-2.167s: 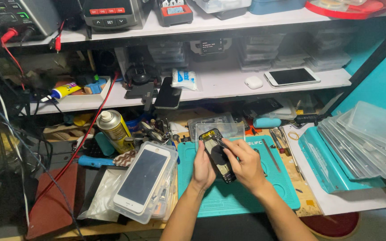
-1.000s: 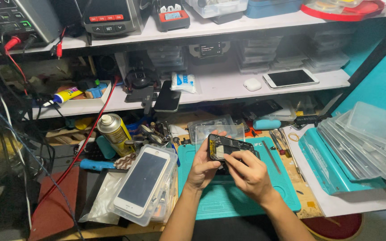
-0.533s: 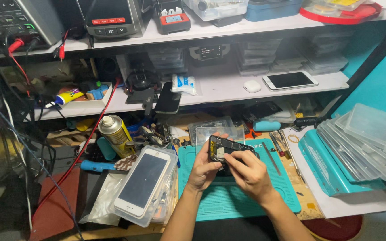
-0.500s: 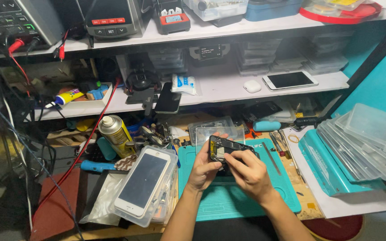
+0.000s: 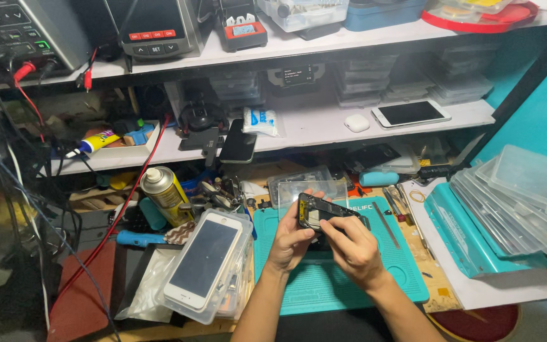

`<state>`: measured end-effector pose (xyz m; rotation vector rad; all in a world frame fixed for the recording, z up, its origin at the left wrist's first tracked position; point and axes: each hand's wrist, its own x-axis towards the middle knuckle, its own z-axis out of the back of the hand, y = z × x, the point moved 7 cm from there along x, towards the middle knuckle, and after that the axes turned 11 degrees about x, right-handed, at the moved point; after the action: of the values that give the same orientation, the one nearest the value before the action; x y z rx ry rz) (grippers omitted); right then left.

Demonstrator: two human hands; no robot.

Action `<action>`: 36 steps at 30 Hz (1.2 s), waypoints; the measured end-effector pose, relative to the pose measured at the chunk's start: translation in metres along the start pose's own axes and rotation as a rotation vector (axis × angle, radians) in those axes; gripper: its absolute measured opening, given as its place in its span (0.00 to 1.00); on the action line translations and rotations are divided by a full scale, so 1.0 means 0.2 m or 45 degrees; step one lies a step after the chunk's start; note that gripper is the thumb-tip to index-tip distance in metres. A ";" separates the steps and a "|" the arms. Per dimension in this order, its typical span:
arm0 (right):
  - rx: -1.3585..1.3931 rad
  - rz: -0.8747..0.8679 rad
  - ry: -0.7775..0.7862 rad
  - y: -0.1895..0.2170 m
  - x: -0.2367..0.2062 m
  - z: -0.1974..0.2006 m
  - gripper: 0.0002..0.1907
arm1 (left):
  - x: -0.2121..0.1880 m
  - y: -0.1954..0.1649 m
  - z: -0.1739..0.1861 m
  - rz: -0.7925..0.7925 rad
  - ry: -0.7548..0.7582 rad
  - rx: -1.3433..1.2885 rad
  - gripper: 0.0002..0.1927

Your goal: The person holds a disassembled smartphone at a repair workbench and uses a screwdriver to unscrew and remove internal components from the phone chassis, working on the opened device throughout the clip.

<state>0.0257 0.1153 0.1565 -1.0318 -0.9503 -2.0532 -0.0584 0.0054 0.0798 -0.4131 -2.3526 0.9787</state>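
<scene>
An opened black phone body (image 5: pixel 320 214) with its insides showing is held level above a teal work mat (image 5: pixel 324 288). My left hand (image 5: pixel 289 239) grips its left end from below, thumb along the edge. My right hand (image 5: pixel 351 246) covers the right part, fingertips pressed on the phone's inner side. Whether the fingers pinch a small part cannot be made out.
A white phone (image 5: pixel 204 259) lies on a clear box left of the mat, beside a spray can (image 5: pixel 163 192). Clear plastic lids (image 5: pixel 520 196) and a teal case (image 5: pixel 470 237) sit at the right. A white phone (image 5: pixel 411 113), an earbud case (image 5: pixel 356 123) and a dark phone (image 5: pixel 238 142) rest on the shelf; red cables (image 5: pixel 115 221) hang left.
The phone body was turned from upright to lying crosswise between the hands. Since then the hands have barely moved; the right fingers stay on its inner side.
</scene>
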 end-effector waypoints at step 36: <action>-0.170 0.143 0.147 -0.04 0.15 0.03 0.11 | -0.03 0.21 0.09 0.221 0.037 0.107 0.39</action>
<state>0.0077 0.1184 0.1821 -0.9997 -0.6889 -2.0802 -0.0610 0.0215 0.0373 -0.6027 -2.2695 1.1385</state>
